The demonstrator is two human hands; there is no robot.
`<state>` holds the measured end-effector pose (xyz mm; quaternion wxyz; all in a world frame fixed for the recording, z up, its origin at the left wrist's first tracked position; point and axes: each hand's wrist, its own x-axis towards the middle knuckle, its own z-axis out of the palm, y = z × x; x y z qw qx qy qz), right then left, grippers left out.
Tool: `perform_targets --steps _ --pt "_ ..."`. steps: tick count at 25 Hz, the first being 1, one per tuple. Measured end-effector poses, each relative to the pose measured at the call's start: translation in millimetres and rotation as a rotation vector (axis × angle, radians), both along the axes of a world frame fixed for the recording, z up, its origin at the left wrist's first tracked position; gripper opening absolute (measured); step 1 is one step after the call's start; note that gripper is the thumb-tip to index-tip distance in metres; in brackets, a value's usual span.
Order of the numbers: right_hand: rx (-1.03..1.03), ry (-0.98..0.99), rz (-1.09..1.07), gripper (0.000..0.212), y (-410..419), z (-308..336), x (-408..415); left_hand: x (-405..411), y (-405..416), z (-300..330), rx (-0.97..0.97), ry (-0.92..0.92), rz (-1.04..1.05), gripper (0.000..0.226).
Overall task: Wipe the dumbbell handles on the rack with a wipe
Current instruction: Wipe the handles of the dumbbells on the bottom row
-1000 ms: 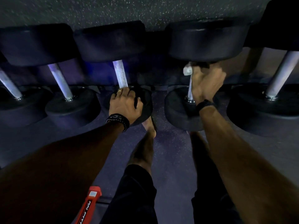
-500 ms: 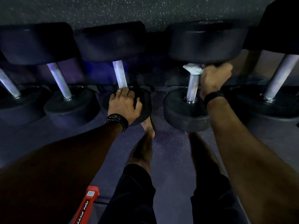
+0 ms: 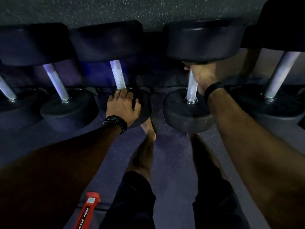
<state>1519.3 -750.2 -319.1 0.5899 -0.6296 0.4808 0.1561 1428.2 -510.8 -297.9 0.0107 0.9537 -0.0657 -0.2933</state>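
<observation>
Black dumbbells with silver handles lie side by side on a low rack. My right hand (image 3: 202, 75) is wrapped around the top of one silver handle (image 3: 191, 87), just under its far black head (image 3: 204, 40). A sliver of the white wipe (image 3: 186, 68) peeks out at the left of my fingers; the rest is hidden in my grip. My left hand (image 3: 123, 106) rests on the near black head (image 3: 143, 108) of the neighbouring dumbbell, fingers curled over its edge, below its bare handle (image 3: 118, 75).
More dumbbells lie left (image 3: 56, 80) and right (image 3: 279, 75) of these two. My bare feet (image 3: 149, 129) stand on the dark speckled floor under the rack. A red tool (image 3: 88, 210) lies on the floor near my left leg.
My right hand slid from the right side of the handle onto its top end, covering most of the wipe. The left hand stayed in place.
</observation>
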Motion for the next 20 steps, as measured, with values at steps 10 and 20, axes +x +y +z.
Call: perform_targets --steps 10,20 --pt "-0.066 -0.042 0.501 0.025 -25 -2 -9 1 -2 0 -0.006 -0.067 0.031 0.043" --pt "-0.366 -0.09 0.877 0.043 -120 55 -130 -3 -88 21 0.061 0.092 0.105 0.032"
